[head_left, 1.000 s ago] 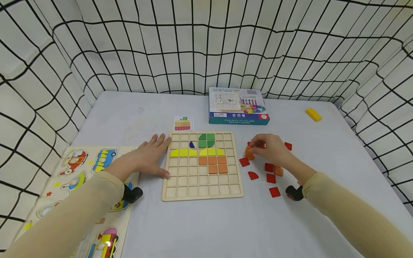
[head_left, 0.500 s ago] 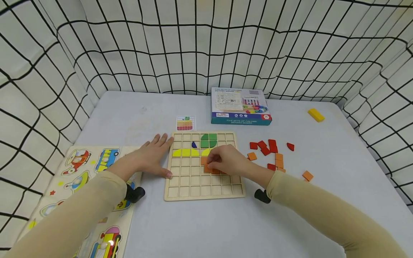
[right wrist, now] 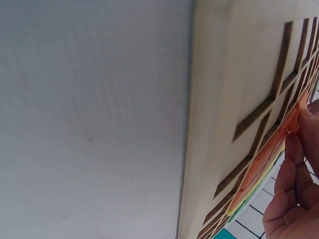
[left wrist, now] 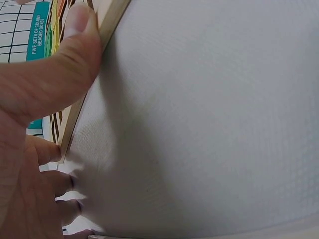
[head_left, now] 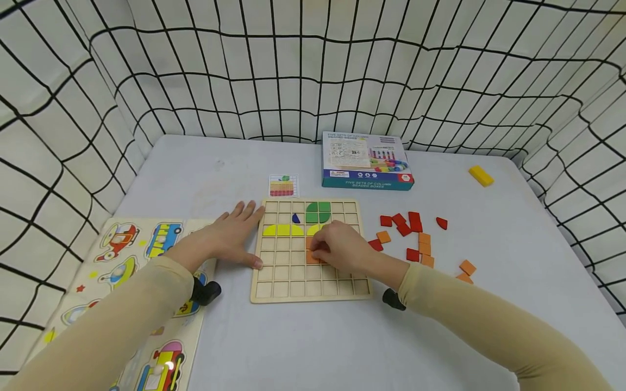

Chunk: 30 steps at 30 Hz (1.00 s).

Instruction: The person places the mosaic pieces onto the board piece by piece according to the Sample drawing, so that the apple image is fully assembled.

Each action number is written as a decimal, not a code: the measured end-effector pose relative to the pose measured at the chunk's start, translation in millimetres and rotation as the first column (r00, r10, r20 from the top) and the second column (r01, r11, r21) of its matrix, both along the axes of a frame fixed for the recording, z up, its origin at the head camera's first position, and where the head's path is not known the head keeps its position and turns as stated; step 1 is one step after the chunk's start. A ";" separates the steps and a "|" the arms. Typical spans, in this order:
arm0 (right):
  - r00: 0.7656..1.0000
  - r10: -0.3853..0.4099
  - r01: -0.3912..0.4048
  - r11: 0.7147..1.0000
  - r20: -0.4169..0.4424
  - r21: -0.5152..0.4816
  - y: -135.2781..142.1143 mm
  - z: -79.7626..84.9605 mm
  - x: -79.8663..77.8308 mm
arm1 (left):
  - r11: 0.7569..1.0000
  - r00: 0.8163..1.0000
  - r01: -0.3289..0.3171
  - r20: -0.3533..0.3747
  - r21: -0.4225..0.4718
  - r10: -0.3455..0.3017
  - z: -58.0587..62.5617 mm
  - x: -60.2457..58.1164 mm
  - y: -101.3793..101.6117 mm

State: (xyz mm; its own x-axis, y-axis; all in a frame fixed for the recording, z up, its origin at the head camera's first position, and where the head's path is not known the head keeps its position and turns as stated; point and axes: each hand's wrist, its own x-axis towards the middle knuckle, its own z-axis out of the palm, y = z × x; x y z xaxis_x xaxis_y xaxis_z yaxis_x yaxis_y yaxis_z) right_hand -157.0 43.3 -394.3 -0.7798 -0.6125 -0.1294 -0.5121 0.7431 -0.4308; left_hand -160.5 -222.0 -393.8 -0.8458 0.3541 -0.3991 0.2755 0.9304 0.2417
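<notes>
A square wooden grid board lies on the table. In it sit green leaf-shaped pieces, a small blue piece, a yellow row and orange squares, partly hidden by my right hand. My left hand spreads its fingers along the board's left edge, the thumb on the rim. Thumb and forefinger of my right hand pinch an orange square tile at a cell below the yellow row. The right wrist view shows the fingertips right at this orange tile.
Loose red tiles and orange tiles are scattered right of the board. A pattern card, a boxed toy and a yellow block stand behind. A vehicle puzzle board lies left; black netting surrounds the table.
My right hand has carried an orange tile from the loose pieces leftward onto the board, into a cell that was bare. My left hand has stayed at the board's edge.
</notes>
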 end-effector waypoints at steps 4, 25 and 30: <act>0.999 0.019 -0.018 1.000 -0.045 0.010 -0.1 -0.9 1.2 | 1.000 1.000 0.005 -0.005 0.004 -0.005 -0.4 -0.5 -0.4; 0.998 -0.042 0.042 0.999 -0.041 -0.001 26.8 5.2 -8.6 | 1.000 1.000 0.010 -0.006 0.014 -0.010 -4.2 -1.2 -1.6; 0.984 -0.177 0.177 0.984 0.016 0.018 64.4 8.6 -26.7 | 1.000 1.000 0.008 -0.006 0.014 -0.008 -2.6 -0.7 -1.4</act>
State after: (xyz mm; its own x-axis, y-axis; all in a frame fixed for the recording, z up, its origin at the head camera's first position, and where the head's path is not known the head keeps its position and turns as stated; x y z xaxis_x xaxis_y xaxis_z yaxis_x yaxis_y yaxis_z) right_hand -183.7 107.7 -385.7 -0.8732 -0.4628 -0.1527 -0.3647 0.8284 -0.4250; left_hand -161.3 -223.3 -396.4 -0.8455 0.3661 -0.3887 0.2841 0.9248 0.2530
